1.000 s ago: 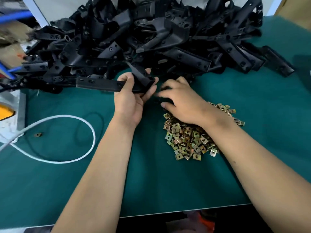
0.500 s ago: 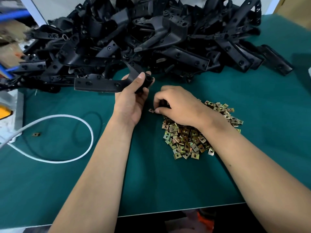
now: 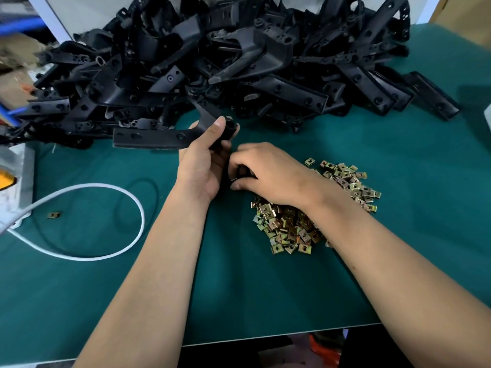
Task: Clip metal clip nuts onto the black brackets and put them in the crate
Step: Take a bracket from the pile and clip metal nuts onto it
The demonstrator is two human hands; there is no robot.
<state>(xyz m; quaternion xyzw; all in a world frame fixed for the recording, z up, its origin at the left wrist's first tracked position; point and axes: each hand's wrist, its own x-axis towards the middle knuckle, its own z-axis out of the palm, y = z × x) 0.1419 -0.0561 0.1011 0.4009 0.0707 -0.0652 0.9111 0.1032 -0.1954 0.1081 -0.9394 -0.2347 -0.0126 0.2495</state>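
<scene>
1. Black bracket [image 3: 148,138] is held above the green table mat [image 3: 239,288] by the left hand [image 3: 204,160], whose thumb and fingers are curled round the bracket's right end; the long flat arm of the bracket is pointed to the left, level with the mat.
2. The right hand [image 3: 268,173] is seen just beside the left hand, touching it, with its fingers curled inward at the lower part of the held bracket. A small glint of metal is seen at the fingertips; whether a clip nut is pinched there cannot be told.
3. A pile of clip nuts [image 3: 297,227], brass-coloured and square, is spread on the mat under and beside the right wrist.
4. A single stray clip nut [image 3: 54,215] is lain on the mat far to the left, well apart from the pile.
5. A large heap of black brackets [image 3: 239,62] is stacked across the far side of the mat, just behind the held bracket.
6. A white cable [image 3: 106,251] is looped on the mat to the left of the left forearm.
7. The crate is not seen in the view.
</scene>
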